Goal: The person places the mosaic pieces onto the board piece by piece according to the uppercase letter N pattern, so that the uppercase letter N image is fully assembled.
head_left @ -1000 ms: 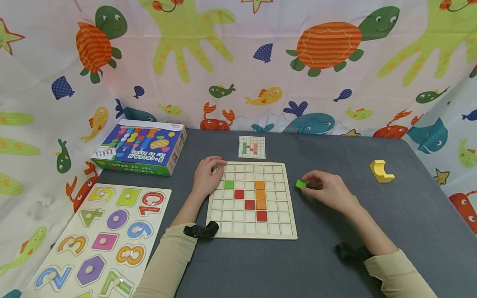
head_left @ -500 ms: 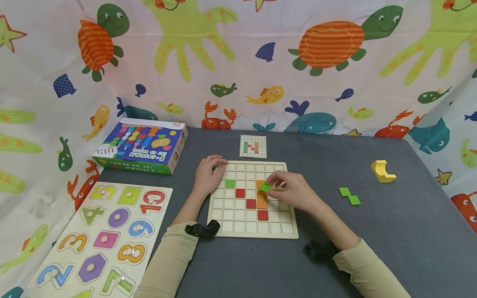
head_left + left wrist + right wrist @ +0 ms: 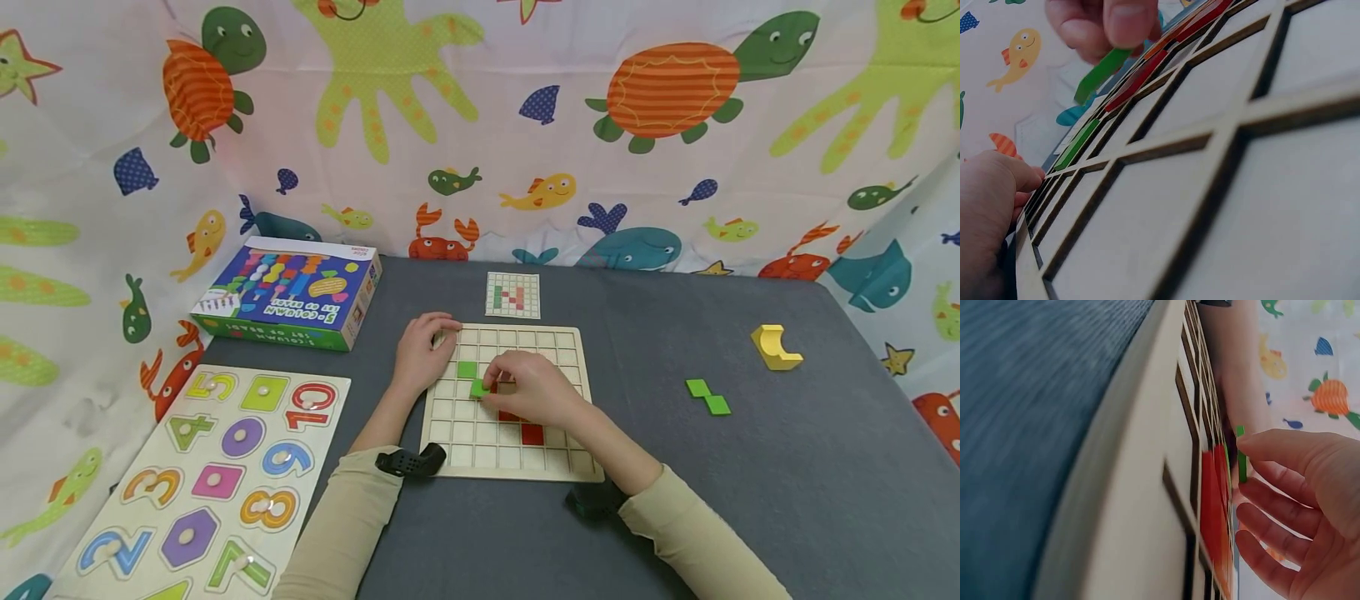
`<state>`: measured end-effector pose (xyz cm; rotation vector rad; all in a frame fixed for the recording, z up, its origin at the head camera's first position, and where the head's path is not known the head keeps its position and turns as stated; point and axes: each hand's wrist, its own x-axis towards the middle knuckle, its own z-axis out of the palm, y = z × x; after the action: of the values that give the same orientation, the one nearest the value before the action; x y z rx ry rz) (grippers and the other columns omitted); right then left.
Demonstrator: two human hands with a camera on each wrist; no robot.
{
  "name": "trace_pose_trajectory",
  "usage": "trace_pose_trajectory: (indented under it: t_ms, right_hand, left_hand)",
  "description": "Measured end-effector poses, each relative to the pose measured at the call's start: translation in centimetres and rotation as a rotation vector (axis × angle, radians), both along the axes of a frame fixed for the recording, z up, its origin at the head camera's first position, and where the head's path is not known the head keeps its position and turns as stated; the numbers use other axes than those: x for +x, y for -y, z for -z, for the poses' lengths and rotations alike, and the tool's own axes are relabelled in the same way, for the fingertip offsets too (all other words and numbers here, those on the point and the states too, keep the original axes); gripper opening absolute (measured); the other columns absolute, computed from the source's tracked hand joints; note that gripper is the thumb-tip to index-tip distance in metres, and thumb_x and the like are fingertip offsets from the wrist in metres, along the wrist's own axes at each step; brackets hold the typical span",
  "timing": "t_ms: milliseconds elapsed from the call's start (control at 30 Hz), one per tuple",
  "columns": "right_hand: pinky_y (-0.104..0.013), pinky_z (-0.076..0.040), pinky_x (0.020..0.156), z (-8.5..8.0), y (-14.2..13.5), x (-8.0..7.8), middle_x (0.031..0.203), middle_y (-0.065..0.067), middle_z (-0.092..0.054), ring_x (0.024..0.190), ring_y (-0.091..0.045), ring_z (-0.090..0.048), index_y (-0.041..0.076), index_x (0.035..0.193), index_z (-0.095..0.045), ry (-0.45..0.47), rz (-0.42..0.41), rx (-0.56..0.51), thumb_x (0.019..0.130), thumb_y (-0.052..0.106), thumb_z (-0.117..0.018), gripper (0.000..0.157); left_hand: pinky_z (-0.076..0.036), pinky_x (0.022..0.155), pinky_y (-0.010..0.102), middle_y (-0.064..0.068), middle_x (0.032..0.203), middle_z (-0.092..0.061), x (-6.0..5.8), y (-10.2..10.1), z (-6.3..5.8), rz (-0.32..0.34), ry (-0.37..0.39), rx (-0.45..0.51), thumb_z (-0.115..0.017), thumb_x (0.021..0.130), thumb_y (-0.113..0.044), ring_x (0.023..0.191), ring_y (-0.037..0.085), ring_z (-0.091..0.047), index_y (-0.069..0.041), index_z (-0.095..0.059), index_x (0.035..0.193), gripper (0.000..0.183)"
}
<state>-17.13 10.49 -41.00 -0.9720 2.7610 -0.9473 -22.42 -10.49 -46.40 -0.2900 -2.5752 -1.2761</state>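
My right hand (image 3: 536, 387) pinches a small green square tile (image 3: 477, 389) between thumb and fingertips, over the left part of a wooden grid board (image 3: 491, 463). In the left wrist view the pinched tile (image 3: 1102, 74) is tilted just above the cells. Another green tile (image 3: 467, 369) lies in a cell up and left of it. Red tiles (image 3: 532, 434) step down diagonally; the hand covers some in the head view. Orange ones (image 3: 1225, 565) show in the right wrist view. My left hand (image 3: 422, 354) holds the board's upper left corner, fingers curved round its edge.
A small pattern card (image 3: 513, 296) lies behind the board. On the right are two loose green tiles (image 3: 708, 397) and a yellow curved block (image 3: 777, 348). A colourful box (image 3: 288, 292) and a number puzzle board (image 3: 146, 542) sit at the left.
The right hand has carried the green tile from the table right of the board leftward over the grid, uncovering two green tiles on the table. The left hand stays put.
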Motion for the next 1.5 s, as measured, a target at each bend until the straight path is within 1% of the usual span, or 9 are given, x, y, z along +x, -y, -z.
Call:
trace_pose_trajectory:
  t_ms: [200, 400, 600, 800, 933, 1100, 1267, 1433, 1500]
  right_hand:
    - [-0.028, -0.049, 0.073, 0.1, 1.8, -0.3, 0.086, 0.005, -0.065, 0.079, -0.011, -0.057, 0.016, 0.088, -0.068, -0.068, -0.036, 0.063, 0.082, 0.020, -0.078, 0.012]
    - [-0.030, -0.050, 0.076, 0.1, 2.5, -0.2, 0.092, 0.005, -0.064, 0.084, -0.012, -0.056, 0.016, 0.090, -0.069, -0.083, -0.031, 0.113, 0.084, 0.020, -0.076, 0.010]
    - [-0.032, -0.050, 0.079, 0.3, 2.4, -0.2, 0.093, 0.003, -0.065, 0.087, -0.014, -0.057, 0.015, 0.091, -0.071, -0.090, -0.031, 0.093, 0.083, 0.020, -0.077, 0.011]
    - [-0.030, -0.049, 0.077, 0.4, 1.8, -0.1, 0.095, 0.003, -0.066, 0.084, -0.013, -0.058, 0.015, 0.094, -0.072, -0.046, -0.031, 0.038, 0.085, 0.020, -0.076, 0.011]
    - [-0.029, -0.049, 0.073, 0.3, 0.9, 0.0, 0.093, 0.004, -0.067, 0.080, -0.013, -0.058, 0.015, 0.095, -0.073, -0.002, -0.013, -0.008, 0.085, 0.018, -0.076, 0.010]
    - [-0.032, -0.050, 0.075, 0.1, -0.8, 0.3, 0.093, 0.005, -0.067, 0.083, -0.016, -0.059, 0.016, 0.097, -0.073, 0.032, 0.030, -0.035, 0.086, 0.018, -0.074, 0.011]
    - [-0.034, -0.051, 0.076, -0.1, -3.2, 0.6, 0.091, 0.007, -0.066, 0.085, -0.017, -0.060, 0.016, 0.096, -0.072, 0.040, 0.079, -0.049, 0.087, 0.018, -0.074, 0.009]
    - [-0.035, -0.052, 0.076, 0.0, -6.2, 0.9, 0.094, 0.004, -0.068, 0.088, -0.017, -0.060, 0.015, 0.096, -0.072, 0.033, 0.128, -0.060, 0.087, 0.016, -0.075, 0.010]
    - [-0.035, -0.052, 0.073, 0.2, -7.5, 1.0, 0.094, 0.003, -0.068, 0.084, -0.017, -0.060, 0.014, 0.097, -0.072, 0.022, 0.144, -0.059, 0.086, 0.015, -0.075, 0.011]
  left_hand:
    - [-0.040, 0.097, 0.046, 0.007, 0.121, -0.063, 0.1, 0.0, -0.2, -0.002, 0.005, -0.007, -0.062, 0.094, -0.014, 0.116, 0.027, -0.052, -0.010, -0.075, 0.104, 0.017]
    - [-0.040, 0.098, 0.046, 0.008, 0.122, -0.063, 0.2, -0.1, -0.3, 0.003, 0.014, -0.006, -0.061, 0.095, -0.015, 0.116, 0.027, -0.051, -0.010, -0.075, 0.104, 0.018]
    - [-0.041, 0.096, 0.047, 0.007, 0.122, -0.063, 0.3, -0.1, -0.4, -0.004, 0.010, -0.005, -0.061, 0.095, -0.014, 0.116, 0.026, -0.052, -0.010, -0.075, 0.104, 0.017]
    - [-0.041, 0.094, 0.046, 0.007, 0.122, -0.063, 0.2, -0.1, -0.3, 0.003, 0.008, -0.006, -0.061, 0.095, -0.014, 0.115, 0.027, -0.052, -0.010, -0.075, 0.104, 0.017]
    - [-0.041, 0.095, 0.046, 0.007, 0.121, -0.063, 0.1, -0.1, -0.2, -0.003, -0.001, -0.007, -0.062, 0.095, -0.013, 0.114, 0.026, -0.052, -0.010, -0.075, 0.104, 0.016]
    - [-0.041, 0.096, 0.045, 0.008, 0.121, -0.063, 0.2, -0.1, -0.2, 0.001, 0.004, -0.003, -0.062, 0.095, -0.014, 0.115, 0.026, -0.052, -0.009, -0.075, 0.104, 0.017]
    - [-0.040, 0.097, 0.045, 0.008, 0.122, -0.063, 0.3, -0.1, -0.4, 0.007, 0.014, 0.007, -0.062, 0.095, -0.014, 0.116, 0.027, -0.052, -0.009, -0.075, 0.105, 0.017]
    - [-0.040, 0.097, 0.044, 0.007, 0.122, -0.063, 0.3, -0.1, -0.3, 0.003, 0.014, 0.005, -0.062, 0.095, -0.014, 0.116, 0.027, -0.052, -0.010, -0.075, 0.105, 0.018]
    - [-0.040, 0.098, 0.044, 0.007, 0.122, -0.063, 0.3, -0.1, -0.3, 0.002, 0.019, 0.004, -0.062, 0.095, -0.015, 0.116, 0.026, -0.051, -0.010, -0.075, 0.105, 0.018]
